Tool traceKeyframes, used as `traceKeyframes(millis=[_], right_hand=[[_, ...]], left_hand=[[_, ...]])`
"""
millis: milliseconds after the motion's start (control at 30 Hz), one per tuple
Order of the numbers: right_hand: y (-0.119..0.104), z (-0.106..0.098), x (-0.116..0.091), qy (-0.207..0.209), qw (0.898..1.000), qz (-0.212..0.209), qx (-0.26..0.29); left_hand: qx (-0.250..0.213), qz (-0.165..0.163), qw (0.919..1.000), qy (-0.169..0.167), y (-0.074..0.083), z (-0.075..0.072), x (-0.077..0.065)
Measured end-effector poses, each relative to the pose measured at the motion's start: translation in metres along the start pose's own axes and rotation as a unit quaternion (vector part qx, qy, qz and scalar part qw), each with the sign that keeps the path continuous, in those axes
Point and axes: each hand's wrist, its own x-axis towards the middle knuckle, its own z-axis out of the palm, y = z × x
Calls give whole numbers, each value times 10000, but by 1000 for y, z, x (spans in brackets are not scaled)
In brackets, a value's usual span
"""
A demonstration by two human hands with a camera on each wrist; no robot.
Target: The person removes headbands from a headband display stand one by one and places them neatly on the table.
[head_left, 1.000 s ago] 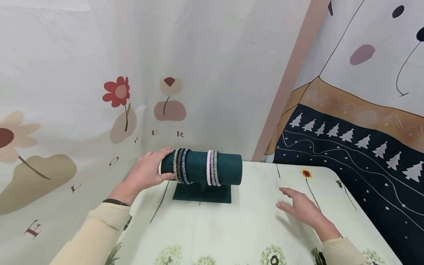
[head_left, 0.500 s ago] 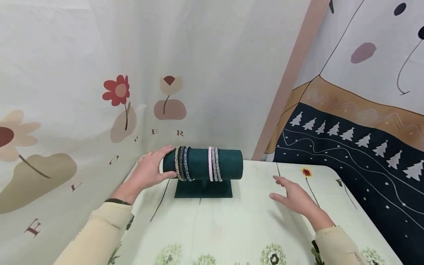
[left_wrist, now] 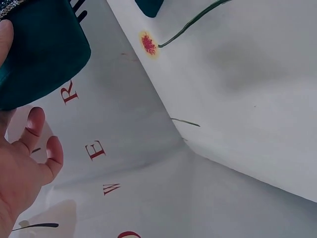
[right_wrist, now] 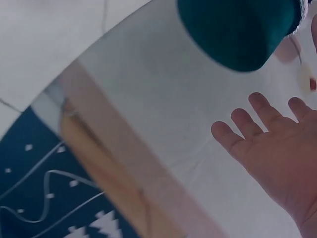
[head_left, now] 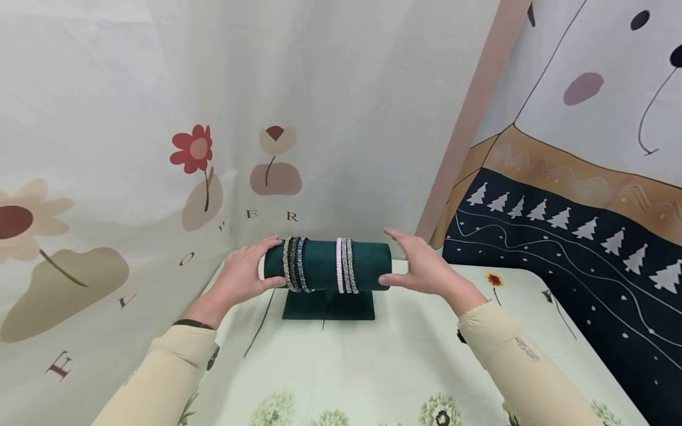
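A dark green velvet bracelet stand (head_left: 319,263) with a horizontal roll and a flat base (head_left: 328,309) stands on the table. Toward the roll's left end sit sparkly gold, black and blue bracelets (head_left: 295,265); further right are a pink bracelet (head_left: 339,266) and silvery ones (head_left: 349,266). My left hand (head_left: 242,275) grips the left end, thumb in front and fingers over the top and behind. At the other end is my right hand (head_left: 426,267), thumb tip overlapping the roll's edge in the head view. Its fingers stretch out apart from the roll (right_wrist: 233,34) in the right wrist view.
A pale flower-print cloth covers the table (head_left: 346,367), whose rounded corner is at the right. Close behind hangs a white curtain (head_left: 346,118) with printed flowers and letters. A dark blue tree-print cloth (head_left: 559,254) hangs along the right side.
My right hand has moved left and away from me, up to the stand's right end. The stand has shifted slightly back, with my left hand staying on its left end.
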Motion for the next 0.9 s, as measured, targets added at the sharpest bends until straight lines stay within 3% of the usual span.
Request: traceKeyframes(millis=[400,667,900], right_hand=[[-30,27,40,-411,9920,-456,-1106],[-43,32,53,-422,9906,-396,-1238],[-41,33,49,-477,9915,-319,-1168]], left_hand=[[-180,-7,9998,26,-2,3,-2],[-287,-14,9995,92,-6,-5,-2],[-354,-6,9994,-20,0,0,-5]])
